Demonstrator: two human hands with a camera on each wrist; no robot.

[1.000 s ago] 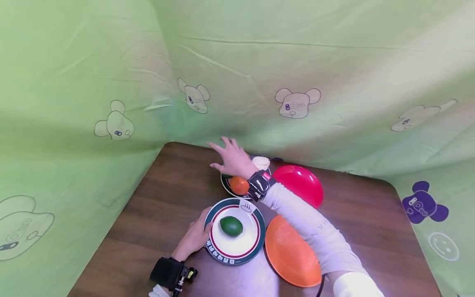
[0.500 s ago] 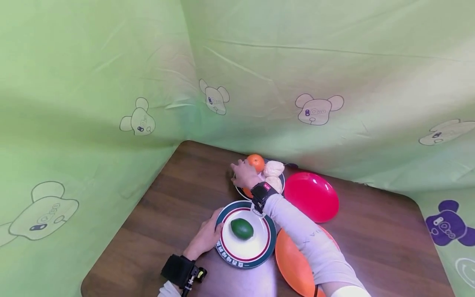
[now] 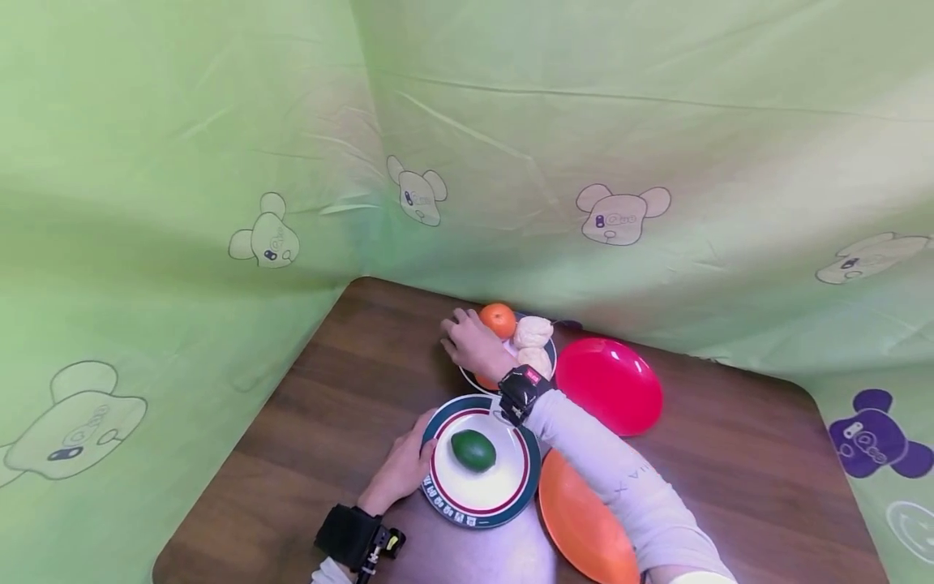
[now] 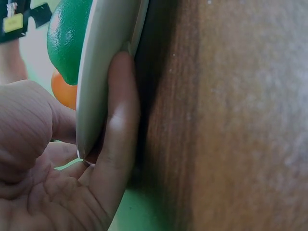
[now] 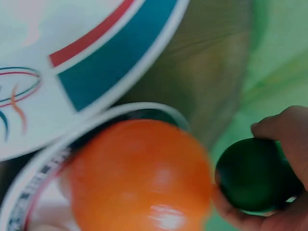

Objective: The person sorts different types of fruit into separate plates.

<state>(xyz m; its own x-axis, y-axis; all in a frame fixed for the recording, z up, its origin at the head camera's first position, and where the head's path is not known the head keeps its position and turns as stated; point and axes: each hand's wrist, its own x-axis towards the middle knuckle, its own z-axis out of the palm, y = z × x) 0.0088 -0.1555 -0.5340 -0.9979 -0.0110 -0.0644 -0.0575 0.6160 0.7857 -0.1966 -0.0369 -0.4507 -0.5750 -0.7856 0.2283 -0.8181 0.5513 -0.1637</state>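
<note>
My left hand (image 3: 401, 464) pinches the left rim of a white plate (image 3: 515, 483) with a teal band, thumb above and a finger underneath. On that plate lies a green lime (image 3: 473, 451). In the right wrist view, my right hand (image 5: 288, 144) grips another green lime (image 5: 252, 174) between thumb and fingers, beside a large orange (image 5: 139, 178). From the head view this second lime is hidden behind the right hand (image 3: 476, 345), which is at the left side of a smaller dish (image 3: 552, 357). That dish holds oranges (image 3: 498, 321) and pale, lumpy items (image 3: 533, 332).
A red plate (image 3: 613, 388) stands right of the smaller dish. Nearer, an orange plate (image 3: 584, 519) lies partly under the right forearm. The wooden table (image 3: 744, 470) meets a green cloth wall (image 3: 511, 259) at the back and left.
My right hand, spread above the smaller dish a second ago, has come down, its fingers now curled round a lime, and shifted slightly left. The left hand keeps its hold on the plate.
</note>
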